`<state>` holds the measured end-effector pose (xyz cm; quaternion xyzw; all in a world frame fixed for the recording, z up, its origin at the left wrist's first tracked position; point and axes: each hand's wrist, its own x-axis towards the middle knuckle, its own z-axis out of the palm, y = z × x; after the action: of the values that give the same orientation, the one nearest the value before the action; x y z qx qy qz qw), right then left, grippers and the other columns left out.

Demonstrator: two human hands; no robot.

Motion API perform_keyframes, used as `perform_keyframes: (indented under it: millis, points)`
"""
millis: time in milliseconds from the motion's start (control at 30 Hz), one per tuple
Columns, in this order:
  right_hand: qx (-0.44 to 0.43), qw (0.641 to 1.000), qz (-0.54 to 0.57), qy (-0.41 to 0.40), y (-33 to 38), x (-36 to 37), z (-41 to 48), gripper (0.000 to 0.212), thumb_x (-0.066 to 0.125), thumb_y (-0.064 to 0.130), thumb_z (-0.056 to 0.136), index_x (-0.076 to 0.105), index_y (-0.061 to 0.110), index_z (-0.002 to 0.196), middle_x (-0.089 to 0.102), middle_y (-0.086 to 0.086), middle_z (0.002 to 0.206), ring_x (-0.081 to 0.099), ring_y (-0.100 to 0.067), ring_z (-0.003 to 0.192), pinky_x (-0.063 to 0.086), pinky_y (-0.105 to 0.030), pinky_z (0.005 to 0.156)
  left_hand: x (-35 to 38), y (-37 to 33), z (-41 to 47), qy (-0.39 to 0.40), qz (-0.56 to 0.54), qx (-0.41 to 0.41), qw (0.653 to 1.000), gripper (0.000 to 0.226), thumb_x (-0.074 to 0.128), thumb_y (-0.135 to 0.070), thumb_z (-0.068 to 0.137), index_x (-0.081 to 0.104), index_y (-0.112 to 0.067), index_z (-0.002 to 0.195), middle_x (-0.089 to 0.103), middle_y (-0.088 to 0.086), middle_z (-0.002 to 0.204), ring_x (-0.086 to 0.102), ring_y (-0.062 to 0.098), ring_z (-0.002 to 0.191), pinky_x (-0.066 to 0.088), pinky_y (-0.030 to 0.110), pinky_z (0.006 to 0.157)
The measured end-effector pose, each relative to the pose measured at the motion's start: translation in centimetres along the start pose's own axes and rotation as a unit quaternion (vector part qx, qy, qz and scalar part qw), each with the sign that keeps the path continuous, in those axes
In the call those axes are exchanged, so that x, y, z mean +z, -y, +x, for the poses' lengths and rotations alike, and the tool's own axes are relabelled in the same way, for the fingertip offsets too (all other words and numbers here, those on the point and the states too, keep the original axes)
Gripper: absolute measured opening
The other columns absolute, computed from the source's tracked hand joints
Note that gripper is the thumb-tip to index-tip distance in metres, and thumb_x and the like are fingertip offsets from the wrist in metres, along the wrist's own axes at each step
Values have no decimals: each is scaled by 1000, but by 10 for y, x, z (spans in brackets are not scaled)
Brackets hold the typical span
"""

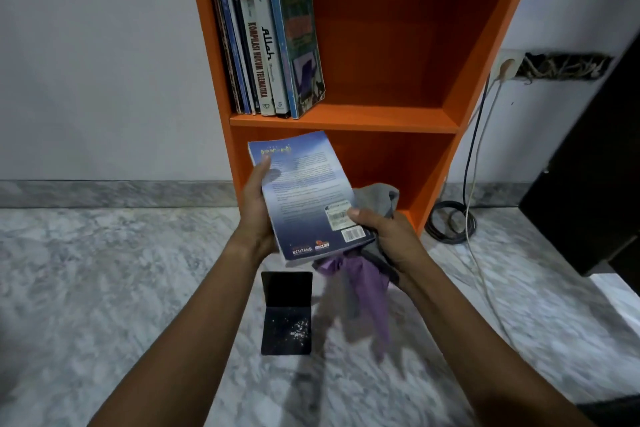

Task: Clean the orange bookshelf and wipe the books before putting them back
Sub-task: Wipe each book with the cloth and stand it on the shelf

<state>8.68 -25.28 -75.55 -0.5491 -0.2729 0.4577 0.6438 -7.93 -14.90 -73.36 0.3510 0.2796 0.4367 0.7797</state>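
The orange bookshelf (346,118) stands against the wall ahead. Several books (270,45) lean upright at the left of its upper shelf. In front of the lower compartment I hold a blue paperback (304,191), back cover up. My left hand (254,208) grips its left edge with the thumb on the cover. My right hand (391,236) pinches its lower right corner and also holds a grey and purple cloth (367,284) that hangs below the book.
A black phone-like flat object (286,314) lies on the marble floor below my hands. Coiled cables (450,222) run from a wall socket (507,68) at the right of the shelf. A dark cabinet (595,184) stands at far right.
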Motion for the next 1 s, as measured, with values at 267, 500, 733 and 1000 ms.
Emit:
perform_keyframes:
  millis: [267, 500, 733, 1000]
  points:
    - [-317, 914, -222, -119, -2, 29, -6, 24, 74, 15, 88, 61, 22, 69, 60, 13, 58, 56, -5, 55, 42, -29, 51, 40, 22, -5, -55, 240, 45, 968, 47, 69, -45, 91, 55, -22, 130, 66, 2, 122, 67, 13, 98, 51, 28, 74]
    - [-370, 858, -351, 63, -20, 52, -1, 67, 60, 6, 81, 55, 28, 144, 57, 2, 136, 52, -18, 131, 45, -49, 110, 34, -15, -3, 45, -59, -83, 994, 70, 56, -60, 94, 60, -1, 133, 68, 22, 121, 67, 35, 110, 50, 47, 102]
    - [-354, 897, -256, -68, 39, 54, 32, 43, 66, 42, 93, 48, 46, 133, 58, 0, 134, 55, -22, 125, 47, -51, 103, 54, -38, 0, 127, -67, -16, 989, 62, 29, -53, 105, 55, -7, 139, 63, 19, 137, 58, 38, 128, 42, 52, 110]
    - [-250, 967, -20, -40, 115, 38, 79, 11, 71, 8, 94, 71, 8, 106, 77, -11, 103, 75, -26, 91, 61, -42, 77, 76, -95, 17, 122, 277, 12, 953, 46, 43, -51, 104, 52, -23, 139, 70, 13, 125, 66, 38, 115, 53, 55, 96]
